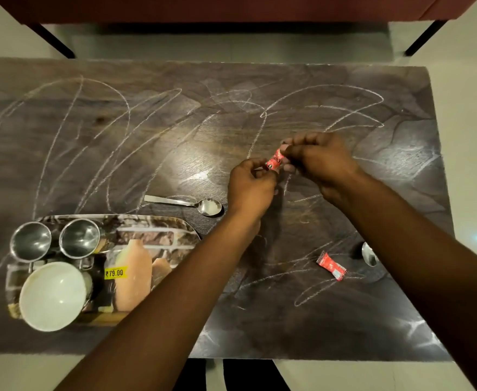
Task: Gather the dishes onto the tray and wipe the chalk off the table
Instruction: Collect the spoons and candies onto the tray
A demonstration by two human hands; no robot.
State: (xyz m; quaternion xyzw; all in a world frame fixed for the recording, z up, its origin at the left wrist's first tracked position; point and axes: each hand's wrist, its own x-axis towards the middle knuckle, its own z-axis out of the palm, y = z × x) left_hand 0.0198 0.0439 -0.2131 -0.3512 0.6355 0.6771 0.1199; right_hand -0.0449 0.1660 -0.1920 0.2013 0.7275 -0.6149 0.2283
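Above the middle of the dark table (387, 320), my left hand (250, 187) and my right hand (320, 162) both pinch a small red sachet (274, 160). White chalk scribbles (96, 122) cover much of the tabletop. At the front left, a printed tray (172, 238) carries two steel cups (31, 241) (80, 238) and a white bowl (52, 296). A steel spoon (186, 204) lies on the table just beyond the tray. Another spoon (369, 253) shows partly beside my right forearm.
A second red sachet (332, 265) lies on the table at the right, near the second spoon. A dark red seat (231, 8) with black legs stands beyond the far edge. Pale floor surrounds the table.
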